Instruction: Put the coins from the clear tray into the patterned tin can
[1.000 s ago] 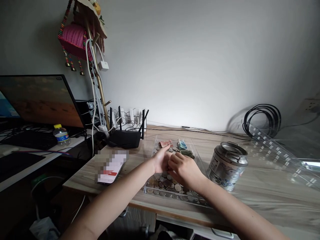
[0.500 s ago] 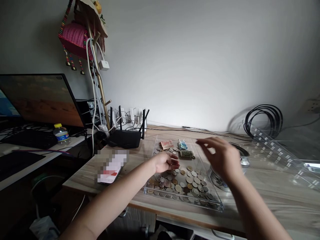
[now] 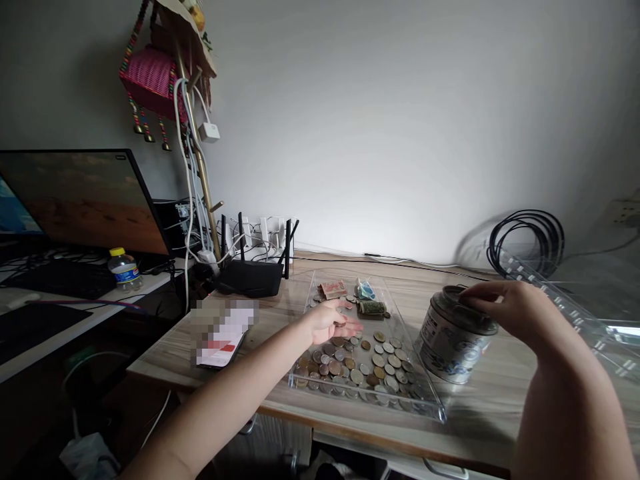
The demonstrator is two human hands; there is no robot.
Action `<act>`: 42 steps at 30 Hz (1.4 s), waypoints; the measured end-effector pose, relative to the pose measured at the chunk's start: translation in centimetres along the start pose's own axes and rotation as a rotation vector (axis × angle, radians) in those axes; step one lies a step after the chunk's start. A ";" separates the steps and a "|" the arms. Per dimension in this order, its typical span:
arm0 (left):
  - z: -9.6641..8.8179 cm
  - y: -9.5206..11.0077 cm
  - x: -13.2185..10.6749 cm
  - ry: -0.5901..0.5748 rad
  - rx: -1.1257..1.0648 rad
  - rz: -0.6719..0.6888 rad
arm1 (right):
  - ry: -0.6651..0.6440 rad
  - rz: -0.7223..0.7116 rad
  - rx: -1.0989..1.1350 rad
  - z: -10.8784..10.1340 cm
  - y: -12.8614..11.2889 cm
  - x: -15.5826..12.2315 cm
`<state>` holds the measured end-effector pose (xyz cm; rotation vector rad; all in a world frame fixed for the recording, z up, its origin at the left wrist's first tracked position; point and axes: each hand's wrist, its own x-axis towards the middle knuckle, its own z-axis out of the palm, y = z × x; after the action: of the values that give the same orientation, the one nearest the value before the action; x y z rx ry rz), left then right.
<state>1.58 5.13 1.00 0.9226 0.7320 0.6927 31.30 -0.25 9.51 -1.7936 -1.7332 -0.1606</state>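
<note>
A clear plastic tray [image 3: 430,400] lies on the wooden desk, with many loose coins [image 3: 379,361] over its near half. At its far end are a reddish banknote [image 3: 333,289], a blue folded note [image 3: 366,289] and a rolled greenish note [image 3: 372,307]. Over the tray's left side my left hand [image 3: 334,322] is held palm turned up, fingers stretched; a small dark spot at the palm is unclear. My right hand [image 3: 505,303] reaches over the mouth of a round metal tin [image 3: 455,340], fingertips pinched at the opening. Whatever they hold is hidden.
A phone [image 3: 225,337], partly blurred out, lies left of the tray. Behind it stands a black router [image 3: 250,277] with antennas. Coiled black cable [image 3: 525,237] and a clear plastic piece [image 3: 575,320] are at the right. A monitor [image 3: 85,200] and a bottle [image 3: 125,272] stand far left.
My right hand has moved right, from above the tray's far right side to the tin's mouth, uncovering the tin's side. My left hand stays over the tray, its fingers a little straighter.
</note>
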 end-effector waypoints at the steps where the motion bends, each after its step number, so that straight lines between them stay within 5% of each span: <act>1: 0.0 0.0 0.0 0.013 -0.013 0.013 | 0.016 -0.003 0.000 0.0 -0.2 -0.1; 6: -0.3 0.0 0.1 -0.016 -0.055 0.054 | 0.370 -0.133 0.073 1.2 -4.3 -1.6; 8: -0.4 -0.1 0.2 -0.090 -0.080 0.028 | 0.246 -0.319 0.131 2.8 -7.0 -2.6; 11: -0.6 -0.1 0.4 -0.203 -0.123 -0.054 | -0.105 -0.625 0.070 5.8 -10.8 -4.0; 15: -0.4 0.1 0.5 -0.263 -0.142 -0.129 | -0.308 -0.781 -0.077 9.0 -13.1 -5.1; 22: -0.3 0.1 0.3 -0.383 -0.146 -0.106 | -0.309 -0.772 -0.091 9.6 -12.6 -4.9; 32: -0.5 0.0 0.6 -0.338 -0.162 -0.117 | -0.220 -0.823 -0.279 10.2 -12.3 -4.8; 38: -0.2 -0.4 0.4 -0.316 -0.041 -0.064 | -0.177 -0.594 -0.224 10.1 -11.9 -4.4; 42: 0.3 -0.5 0.0 -0.173 0.184 0.086 | -0.202 -0.451 -0.128 10.0 -11.2 -4.1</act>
<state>1.97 4.80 0.72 1.1726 0.6119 0.6187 17.01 0.61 3.40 -1.5179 -2.3034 -0.2907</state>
